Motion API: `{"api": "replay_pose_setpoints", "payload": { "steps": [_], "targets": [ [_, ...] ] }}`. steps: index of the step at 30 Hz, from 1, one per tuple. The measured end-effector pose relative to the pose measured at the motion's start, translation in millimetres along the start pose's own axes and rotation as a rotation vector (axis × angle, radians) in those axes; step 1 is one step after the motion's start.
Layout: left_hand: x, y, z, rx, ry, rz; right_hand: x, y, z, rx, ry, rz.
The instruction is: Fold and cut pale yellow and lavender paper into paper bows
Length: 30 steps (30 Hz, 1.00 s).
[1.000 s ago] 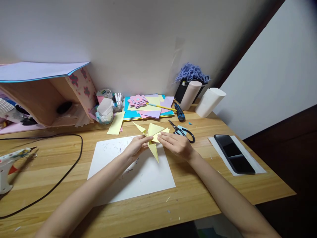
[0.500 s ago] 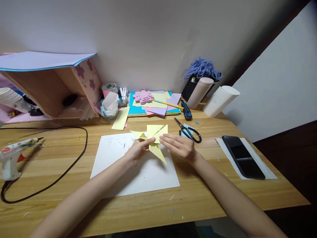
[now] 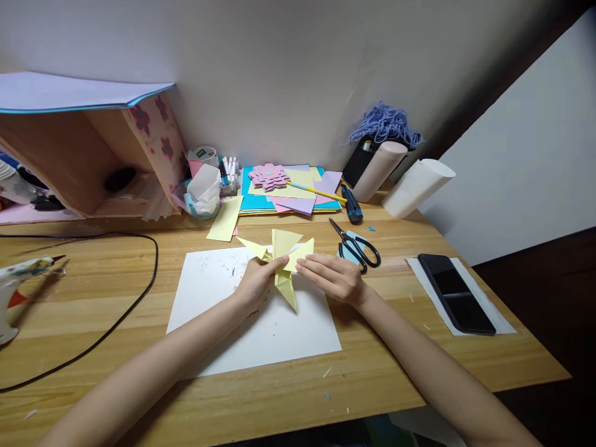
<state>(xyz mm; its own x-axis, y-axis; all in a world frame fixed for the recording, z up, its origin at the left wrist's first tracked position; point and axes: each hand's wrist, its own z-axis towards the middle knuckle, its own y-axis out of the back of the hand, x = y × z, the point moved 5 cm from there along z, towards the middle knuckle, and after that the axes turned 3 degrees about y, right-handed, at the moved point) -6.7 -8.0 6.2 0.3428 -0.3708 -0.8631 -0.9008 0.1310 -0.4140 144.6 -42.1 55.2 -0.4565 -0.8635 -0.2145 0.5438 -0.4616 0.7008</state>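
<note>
The glue gun [image 3: 13, 292] is cut off by the left edge.

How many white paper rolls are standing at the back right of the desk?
2: a pinkish-white roll leaning by the black holder with purple yarn, and a white roll right of it, tilted toward the wall. Others may be hidden.
</note>
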Motion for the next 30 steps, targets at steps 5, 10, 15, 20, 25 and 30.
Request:
{"api": "replay_pose_setpoints", "payload": {
  "steps": [5, 10, 15, 20, 25, 30],
  "targets": [
    [2, 5.9, 1, -0.079, 0.005, 0.135, -3, -3, -1, -0.055, -0.085, 0.014],
    [0, 4.8, -1, -0.096, -0.069, 0.162, -10, -5, 4, -0.018, -0.42, 0.143],
    [0, 3.7, -2, -0.099, -0.096, 0.187, -15, -7, 5, 0.056, -0.774, 0.323],
    [-1, 1.8, -4, -0.064, -0.116, 0.159, -15, -10, 2, 0.043, -0.902, 0.402],
    [0, 0.1, -3, -0.048, -0.096, 0.103, -14, -14, -2, 0.0, -0.956, 0.392],
    [-2, -3.1, -5, -0.04, -0.107, 0.057, -13, -15, -5, -0.068, -1.042, 0.364]
  ]
}}
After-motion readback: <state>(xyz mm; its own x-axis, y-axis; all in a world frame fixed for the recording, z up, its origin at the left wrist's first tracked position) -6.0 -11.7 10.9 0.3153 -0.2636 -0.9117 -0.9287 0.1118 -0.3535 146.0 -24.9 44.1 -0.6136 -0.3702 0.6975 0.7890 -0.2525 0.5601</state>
